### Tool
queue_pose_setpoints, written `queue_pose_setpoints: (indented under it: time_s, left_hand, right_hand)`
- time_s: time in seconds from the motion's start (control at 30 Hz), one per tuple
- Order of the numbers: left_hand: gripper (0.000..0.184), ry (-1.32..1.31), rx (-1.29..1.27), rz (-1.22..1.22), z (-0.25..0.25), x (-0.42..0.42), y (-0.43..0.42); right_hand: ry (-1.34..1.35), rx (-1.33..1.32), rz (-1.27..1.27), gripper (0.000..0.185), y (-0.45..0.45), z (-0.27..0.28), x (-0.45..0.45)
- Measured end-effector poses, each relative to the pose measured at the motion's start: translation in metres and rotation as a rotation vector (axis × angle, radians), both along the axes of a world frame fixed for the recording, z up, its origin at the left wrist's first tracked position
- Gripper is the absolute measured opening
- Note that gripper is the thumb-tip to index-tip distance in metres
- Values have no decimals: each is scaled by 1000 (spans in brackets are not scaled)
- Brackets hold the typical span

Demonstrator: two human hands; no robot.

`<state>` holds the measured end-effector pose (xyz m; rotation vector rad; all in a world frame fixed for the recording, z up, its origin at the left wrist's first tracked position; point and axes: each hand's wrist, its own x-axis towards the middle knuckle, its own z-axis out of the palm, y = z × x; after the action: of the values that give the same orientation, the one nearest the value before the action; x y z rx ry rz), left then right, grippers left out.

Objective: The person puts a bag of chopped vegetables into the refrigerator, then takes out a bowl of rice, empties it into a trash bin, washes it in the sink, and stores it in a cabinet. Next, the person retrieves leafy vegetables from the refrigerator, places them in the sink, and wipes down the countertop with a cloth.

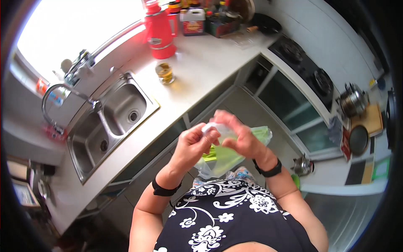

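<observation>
My left hand (194, 145) is closed in a pinch on the gathered top of a thin, translucent plastic bag (220, 167). The bag hangs below both hands, in front of my body, with long green vegetables (261, 135) showing through it and at its opening; their kind is not clear. Beside the bag's top, my right hand (247, 145) has its fingers stretched and its thumb apart. Those fingers are blurred by motion, and part of the bag's mouth is hidden between the hands.
A double steel sink (111, 136) is set in the white counter (191, 84) at left. Nearby stand a glass of yellowish drink (165, 74) and a red thermos (159, 35). A gas stove (306, 65), a steel pot (353, 101) and a kettle (302, 166) are at right.
</observation>
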<state>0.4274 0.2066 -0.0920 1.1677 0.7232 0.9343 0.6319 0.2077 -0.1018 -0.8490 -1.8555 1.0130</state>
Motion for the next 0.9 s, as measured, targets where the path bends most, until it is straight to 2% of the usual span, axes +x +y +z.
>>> queue_pose_setpoints:
  time_s: [0.07,0.1,0.13,0.23,0.27,0.33,0.37,0.4,0.47,0.5,0.57,0.63,0.7,0.73,0.8,0.83,0.87,0.9]
  left_hand:
    - [17,108,71,67,0,-18,-2]
    - [16,95,99,138,-4,-28,-3]
    - [17,82,133,210,-8,-37,-3]
    - [26,174,86,414,0,-86,-8]
    - [26,180,89,459,0,-94,-10]
    - [22,857,451,273,-3,-109,-18]
    - [25,1052,621,123,-6,-112,-19]
    - [23,1281,668,-130,5,-109,-17]
    - [19,1417,784,-74,24,-106,-15]
    - [19,1461,724,-28,23,-110,-11]
    - [12,1159,1018,311,20,-129,-3]
    - [12,1244,888,312,44,-147,-5]
    - [15,1267,767,339,47,-165,-5]
    - [15,1300,731,382,46,-174,-6]
    - [17,1083,636,558,41,-189,-11]
    - [17,998,649,643,36,-193,-14]
    - [17,1014,626,665,35,-199,-19]
    - [17,958,565,771,32,-203,-25]
  right_hand:
    - [-180,-87,110,44,2,-5,-22]
    - [-172,-72,67,24,7,-4,-31]
    - [55,-276,69,16,15,-13,-38]
    - [762,-661,84,18,49,-27,-53]
    - [799,-737,111,20,61,-33,-56]
    - [712,-839,251,23,75,-45,-79]
    - [576,-858,224,25,80,-52,-99]
    - [475,-804,256,26,83,-59,-122]
    - [188,-690,350,22,86,-61,-163]
    - [171,-623,412,16,86,-80,-184]
    - [142,-399,711,13,91,-75,-203]
    - [140,-343,889,14,93,-72,-216]
    - [46,-581,995,18,97,-57,-225]
    - [-108,-710,1107,24,106,-49,-226]
    - [-146,-674,1344,31,115,-40,-239]
    - [-169,-758,1355,23,114,-42,-247]
    - [-174,-766,1386,23,110,-37,-259]
    - [-288,-642,1384,22,101,-28,-272]
